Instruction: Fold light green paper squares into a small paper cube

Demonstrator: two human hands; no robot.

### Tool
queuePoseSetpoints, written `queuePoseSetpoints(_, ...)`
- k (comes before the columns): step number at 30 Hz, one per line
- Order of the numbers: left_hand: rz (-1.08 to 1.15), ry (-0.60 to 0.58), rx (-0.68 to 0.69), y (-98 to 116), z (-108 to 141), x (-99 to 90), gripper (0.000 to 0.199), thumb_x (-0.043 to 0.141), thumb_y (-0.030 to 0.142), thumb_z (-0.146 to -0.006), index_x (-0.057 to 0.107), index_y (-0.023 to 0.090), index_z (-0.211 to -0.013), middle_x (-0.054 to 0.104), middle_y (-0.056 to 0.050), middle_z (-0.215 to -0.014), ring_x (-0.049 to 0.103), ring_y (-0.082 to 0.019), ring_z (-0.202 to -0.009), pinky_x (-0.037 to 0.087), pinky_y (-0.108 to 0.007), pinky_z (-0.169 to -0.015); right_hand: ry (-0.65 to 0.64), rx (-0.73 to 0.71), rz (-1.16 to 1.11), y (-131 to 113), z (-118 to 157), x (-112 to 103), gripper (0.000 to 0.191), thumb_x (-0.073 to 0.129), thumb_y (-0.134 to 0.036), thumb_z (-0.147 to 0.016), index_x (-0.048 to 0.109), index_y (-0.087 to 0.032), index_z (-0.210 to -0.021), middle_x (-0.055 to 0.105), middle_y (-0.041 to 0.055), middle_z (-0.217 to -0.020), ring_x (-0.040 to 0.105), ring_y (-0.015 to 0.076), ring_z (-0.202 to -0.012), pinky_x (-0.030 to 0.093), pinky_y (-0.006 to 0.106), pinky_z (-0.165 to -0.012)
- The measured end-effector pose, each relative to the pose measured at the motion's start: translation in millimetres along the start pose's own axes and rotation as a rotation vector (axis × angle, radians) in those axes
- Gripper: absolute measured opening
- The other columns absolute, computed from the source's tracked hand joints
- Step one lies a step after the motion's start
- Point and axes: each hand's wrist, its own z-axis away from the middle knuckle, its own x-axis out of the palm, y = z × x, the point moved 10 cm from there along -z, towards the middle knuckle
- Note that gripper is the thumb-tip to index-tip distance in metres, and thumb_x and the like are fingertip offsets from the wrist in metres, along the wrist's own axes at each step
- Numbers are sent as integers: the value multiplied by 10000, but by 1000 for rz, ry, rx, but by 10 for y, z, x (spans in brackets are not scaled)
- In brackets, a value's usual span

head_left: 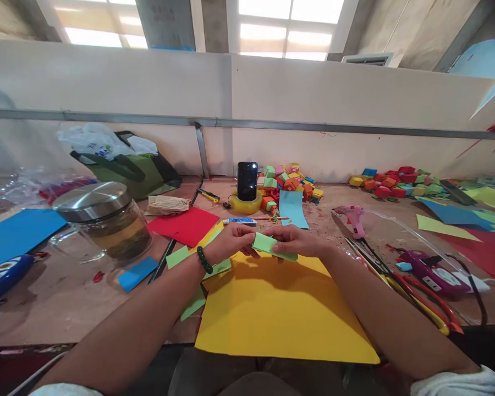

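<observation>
Between both hands is a small light-green paper strip, held above a large yellow sheet. My left hand, with a dark green bead bracelet at the wrist, pinches the strip's left end. My right hand grips its right part, thumb on top. Several more light-green paper pieces lie beside and under my left wrist, at the left edge of the yellow sheet. Beyond the hands a light-blue paper strip leans against a pile of small folded paper cubes.
A glass tea jug with a metal lid stands on the left near a blue paper piece. A phone stands upright in a yellow tape roll. Rightward are a pink glue gun, red-handled scissors and a purple power strip.
</observation>
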Motion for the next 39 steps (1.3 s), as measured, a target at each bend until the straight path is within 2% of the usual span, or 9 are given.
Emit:
queuePoseSetpoints(7,-17,80,17,-4,-2,-31,247,653,374,-675,635,129,-652,655,-17,-594,692,-159,-547,454,-156,-467,34,-50,49,28,-37,-39,565,655,-491,-797,543,-147,-1232,578,-19,-770,511,49,-569,408,150,-480)
queuePoseSetpoints(16,-20,139,87,76,20,-23,146,623,257,-690,644,136,-611,646,-11,-552,688,-154,-559,455,-160,-478,69,-26,71,-17,-21,-27,504,577,-561,-825,623,-161,-1128,657,43,-907,627,116,-715,500,208,-604)
queuePoseSetpoints(19,28,158,58,68,27,-49,191,683,299,-664,618,137,-586,629,-4,-540,682,-158,-532,449,-167,-465,97,-39,-9,2,-6,-96,522,572,-564,-826,604,-177,-1173,676,57,-966,655,150,-775,533,249,-661)
queuePoseSetpoints(24,119,221,14,35,19,-179,398,770,487,-555,571,144,-577,629,-10,-517,678,-174,-505,442,-174,-443,83,-133,-307,-16,55,-254,620,596,-621,-760,597,-189,-1204,596,132,-1259,642,255,-1002,550,418,-821)
queuePoseSetpoints(25,129,231,16,36,16,-206,428,772,520,-539,576,145,-600,633,-10,-519,682,-177,-513,443,-173,-447,90,-123,-339,2,59,-280,639,653,-612,-712,605,-194,-1193,608,134,-1243,650,258,-988,550,426,-821)
queuePoseSetpoints(27,155,255,20,37,15,-252,478,772,566,-517,586,143,-641,639,-9,-526,690,-182,-534,448,-173,-460,146,-60,-347,75,48,-327,648,769,-549,-607,639,-189,-1130,682,117,-1086,685,233,-872,561,392,-783)
queuePoseSetpoints(30,182,273,26,45,21,-278,520,762,603,-503,594,139,-667,653,-14,-550,697,-185,-549,459,-179,-474,361,47,-309,199,29,-443,520,829,-493,-539,703,-153,-912,702,61,-791,676,169,-646,568,298,-636)
queuePoseSetpoints(33,195,268,16,45,29,-260,511,769,589,-500,601,140,-677,652,-8,-555,699,-189,-550,465,-185,-480,550,39,-267,184,38,-518,448,836,-501,-522,710,-137,-752,651,39,-658,622,139,-543,555,273,-523)
queuePoseSetpoints(39,183,286,-8,-3,29,-289,524,768,607,-501,622,136,-679,639,-1,-558,702,-198,-577,452,-192,-463,586,-15,-209,49,49,-484,399,833,-485,-515,699,-129,-637,592,5,-573,557,108,-490,567,289,-501)
